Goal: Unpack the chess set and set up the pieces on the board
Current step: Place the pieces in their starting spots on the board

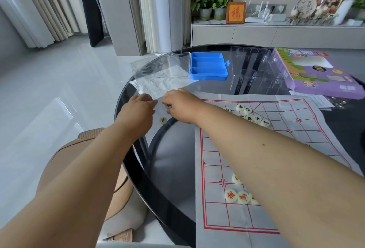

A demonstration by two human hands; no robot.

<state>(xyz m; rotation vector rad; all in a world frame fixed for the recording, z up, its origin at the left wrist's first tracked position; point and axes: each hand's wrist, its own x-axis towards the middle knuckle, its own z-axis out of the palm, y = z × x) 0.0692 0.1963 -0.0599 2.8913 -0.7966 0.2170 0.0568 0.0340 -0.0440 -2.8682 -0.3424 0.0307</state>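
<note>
Cream discs (pixel 231 195), red characters; gridded board (pixel 266 139)

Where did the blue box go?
In the head view, the blue box sits at the table's far side, between its clear lid and the purple box.

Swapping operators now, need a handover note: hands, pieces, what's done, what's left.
Right hand: fingers curled round a piece off the board's far-left corner.
Left hand: beside it at the plastic bag; grip hidden.
Loose piece lies on the glass table.
Paper board is unfolded; dark-lettered pieces cluster at its far edge, red-lettered pieces near the near edge.
Blue tray looks emptied, box open.
Left: bring stray pieces over, place all on their points.
</note>
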